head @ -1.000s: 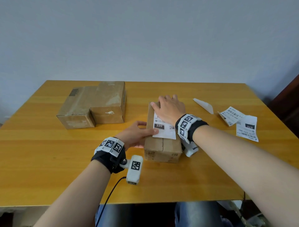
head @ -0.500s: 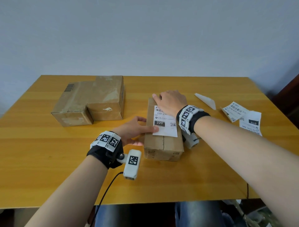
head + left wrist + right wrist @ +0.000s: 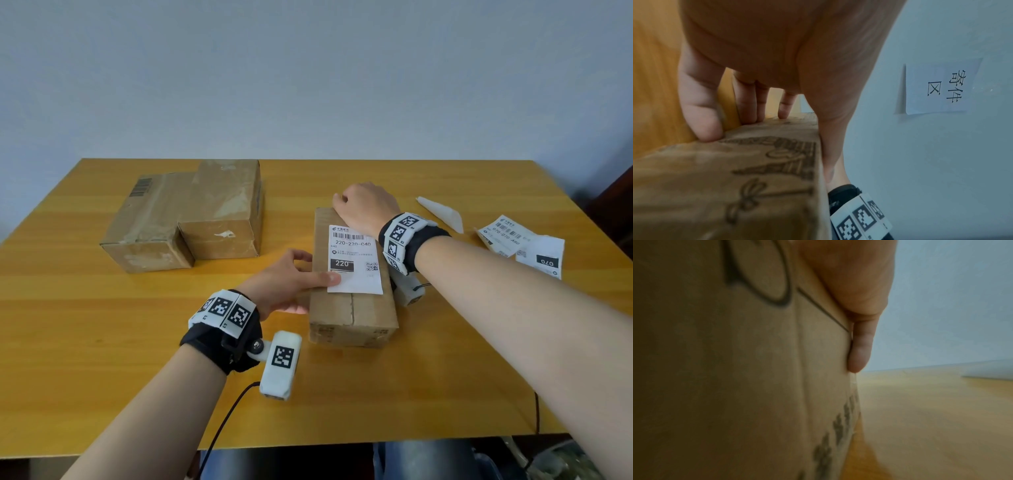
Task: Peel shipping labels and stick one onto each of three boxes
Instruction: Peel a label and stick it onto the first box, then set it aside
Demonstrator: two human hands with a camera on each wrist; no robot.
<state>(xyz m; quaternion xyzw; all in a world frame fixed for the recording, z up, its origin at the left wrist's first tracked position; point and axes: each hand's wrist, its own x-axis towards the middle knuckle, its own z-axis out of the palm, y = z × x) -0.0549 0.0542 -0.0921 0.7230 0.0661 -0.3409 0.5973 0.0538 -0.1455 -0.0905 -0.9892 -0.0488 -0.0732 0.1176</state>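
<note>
Mid-frame, the left hand (image 3: 291, 279) presses straight fingers on the label (image 3: 354, 260); the right hand (image 3: 364, 207) curls over the box (image 3: 352, 308) end. Uneven smoothing could trap wrinkles.

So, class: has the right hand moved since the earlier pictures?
Yes. The right hand slid to the far end of the box, uncovering the label.

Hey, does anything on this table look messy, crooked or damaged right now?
The label sits fairly square on the narrow box. The left boxes have wrinkled, torn tape. Two loose labels overlap untidily on the right, beside a peeled backing scrap.
</note>
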